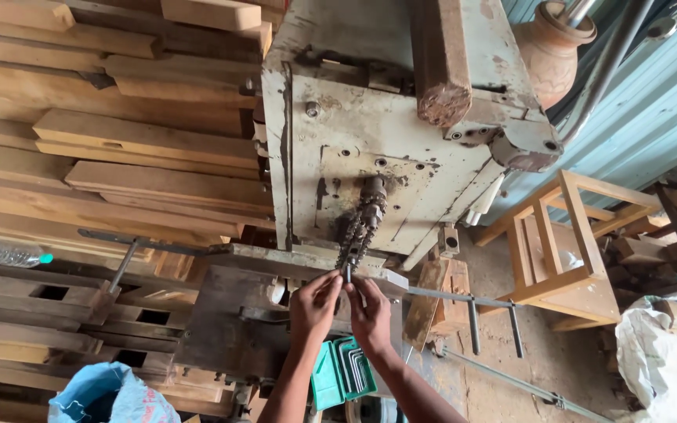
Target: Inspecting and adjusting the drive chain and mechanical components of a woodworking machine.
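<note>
Both hands, the left hand [313, 305] and the right hand [371, 312], pinch the lower end of a cutter chain [360, 227] hanging from the front of a worn cream mortising machine [338, 117], above a green holder of hex keys [344, 372], with stacked timber [111, 149] alongside.

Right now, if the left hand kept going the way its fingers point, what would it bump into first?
The left hand points up toward the cutter chain hanging from the old mortising machine. It would likely meet the chain's lower end first, where the right hand also pinches. Depth is hard to judge here.
</note>
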